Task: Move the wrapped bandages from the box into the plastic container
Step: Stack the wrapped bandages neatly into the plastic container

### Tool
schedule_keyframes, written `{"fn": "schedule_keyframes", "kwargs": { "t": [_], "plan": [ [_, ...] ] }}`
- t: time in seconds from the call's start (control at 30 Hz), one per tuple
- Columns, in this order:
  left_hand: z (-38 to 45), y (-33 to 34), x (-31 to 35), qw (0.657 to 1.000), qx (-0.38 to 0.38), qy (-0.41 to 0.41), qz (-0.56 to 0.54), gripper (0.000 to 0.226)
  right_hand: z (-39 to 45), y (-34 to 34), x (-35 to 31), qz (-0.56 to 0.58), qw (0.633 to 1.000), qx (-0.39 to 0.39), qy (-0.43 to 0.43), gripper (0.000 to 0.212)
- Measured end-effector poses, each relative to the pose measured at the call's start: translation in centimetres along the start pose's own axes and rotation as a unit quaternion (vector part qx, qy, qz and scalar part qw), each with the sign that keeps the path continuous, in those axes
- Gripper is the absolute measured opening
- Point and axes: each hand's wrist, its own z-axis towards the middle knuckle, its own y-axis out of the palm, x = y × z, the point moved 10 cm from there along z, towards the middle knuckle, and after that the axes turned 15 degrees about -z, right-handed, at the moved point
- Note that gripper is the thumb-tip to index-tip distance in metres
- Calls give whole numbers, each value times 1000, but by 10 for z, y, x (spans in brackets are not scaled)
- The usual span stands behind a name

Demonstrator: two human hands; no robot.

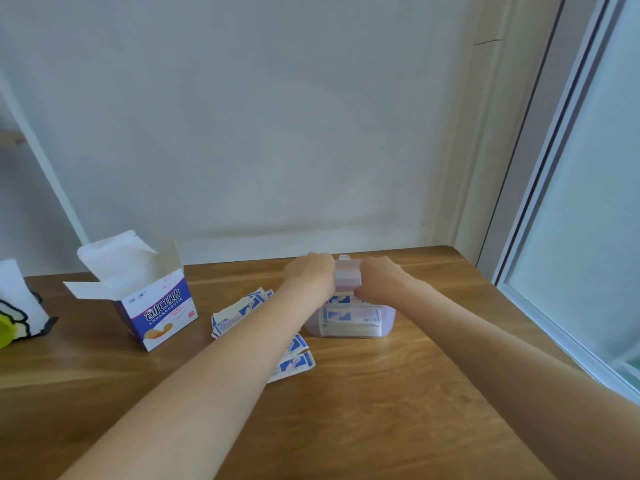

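A translucent plastic container stands on the wooden table with several wrapped bandages visible inside it. Its pale lid is raised at the far side. My left hand grips the lid's left edge and my right hand grips its right edge. A loose pile of blue and white wrapped bandages lies left of the container, partly hidden under my left forearm. The blue and white bandage box stands open further left.
The wooden table meets a white wall at the back and a window frame on the right. A white tissue holder with a green and black object sits at the far left edge.
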Motion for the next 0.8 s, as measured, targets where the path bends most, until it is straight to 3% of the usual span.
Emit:
{"fn": "schedule_keyframes", "kwargs": {
  "t": [0.23, 0.33, 0.43, 0.6, 0.8],
  "plan": [
    [0, 13, 8, 993, -71, -34, 91, 29, 6, 11, -5, -53, 998, -40, 10, 30],
    [-2, 13, 7, 990, -89, -55, 93, 27, 4, 10, -9, -86, 994, -65, 1, 12],
    [0, 15, 6, 989, -102, -67, 81, 21, 8, 22, -12, -97, 987, -127, -3, 32],
    [0, 29, 5, 983, -159, -84, 26, 48, 0, 29, -18, -84, 977, -189, -49, 38],
    [0, 28, 3, 986, -147, -69, 26, 45, -8, 26, -25, -82, 970, -213, -82, 35]
  ]
}}
